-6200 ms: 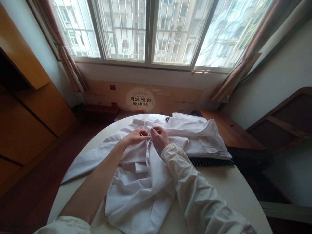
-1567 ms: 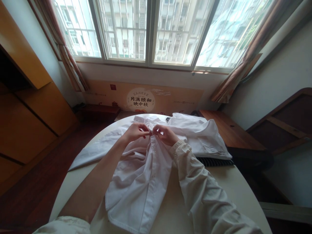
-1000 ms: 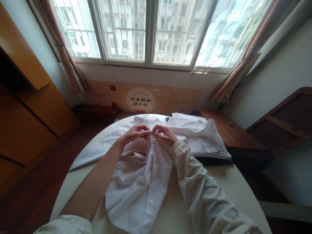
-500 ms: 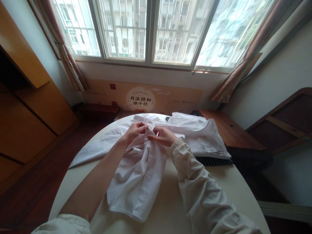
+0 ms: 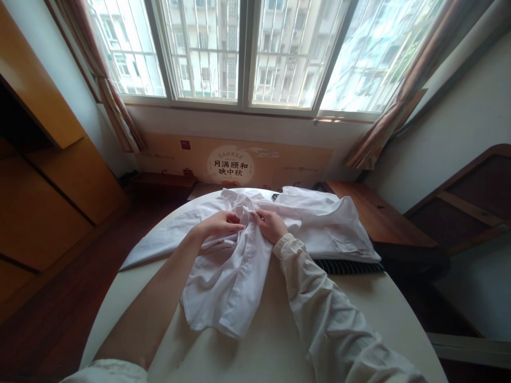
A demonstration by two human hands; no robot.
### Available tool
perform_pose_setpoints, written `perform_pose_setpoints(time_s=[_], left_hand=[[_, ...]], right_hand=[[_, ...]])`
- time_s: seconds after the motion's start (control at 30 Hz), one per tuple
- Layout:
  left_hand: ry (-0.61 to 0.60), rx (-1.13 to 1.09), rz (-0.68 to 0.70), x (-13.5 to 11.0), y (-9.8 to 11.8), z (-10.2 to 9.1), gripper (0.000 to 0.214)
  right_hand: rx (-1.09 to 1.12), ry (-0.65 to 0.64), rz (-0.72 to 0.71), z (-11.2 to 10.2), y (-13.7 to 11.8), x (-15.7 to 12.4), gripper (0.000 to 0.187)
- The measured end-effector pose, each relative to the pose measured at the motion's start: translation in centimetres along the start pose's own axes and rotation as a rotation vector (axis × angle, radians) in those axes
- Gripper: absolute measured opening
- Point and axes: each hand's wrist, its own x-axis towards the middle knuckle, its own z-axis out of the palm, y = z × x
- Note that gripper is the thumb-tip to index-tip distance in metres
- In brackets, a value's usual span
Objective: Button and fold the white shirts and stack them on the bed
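Note:
A white shirt (image 5: 235, 287) lies crumpled on the round pale table (image 5: 279, 340), its hem toward me and one sleeve stretched out to the left. My left hand (image 5: 221, 223) is closed on the cloth at the front strip, thumb and fingers pinched together. Just to its right, my right hand (image 5: 270, 224) pinches the same strip near the collar. The cloth between my hands is slightly raised. Exactly what lies under the fingertips is hidden.
Right of the shirt lies more folded white cloth (image 5: 331, 229) on a dark striped piece (image 5: 351, 267). A wooden desk (image 5: 375, 213) stands behind at the right, cabinets (image 5: 59, 197) at the left. A printed banner (image 5: 279, 159) hangs below the barred window.
Both hands have shifted a little; the left has moved slightly lower along the front strip. The shirt's hem has drawn away from me.

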Motion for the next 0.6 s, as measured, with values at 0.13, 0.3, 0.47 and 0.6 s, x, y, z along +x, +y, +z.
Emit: perform_pose_setpoints(time_s=[0.13, 0.3, 0.47, 0.6], left_hand=[[-0.092, -0.039, -0.045, -0.1, 0.1, 0.2, 0.048], [-0.098, -0.004, -0.025, -0.2, 1.0, -0.8, 0.049], [-0.204, -0.028, -0.042, -1.2, 2.0, -2.3, 0.048], [-0.306, 0.008, -0.065, -1.7, 2.3, -2.6, 0.049]], right_hand=[[0.048, -0.078, -0.031, -0.4, 0.0, 0.3, 0.041], [-0.02, -0.071, -0.046, -2.1, -1.2, 0.4, 0.028], [-0.074, -0.167, -0.056, -4.2, -3.6, 0.0, 0.028], [-0.246, -0.387, 0.045, -4.6, -5.1, -0.5, 0.046]])
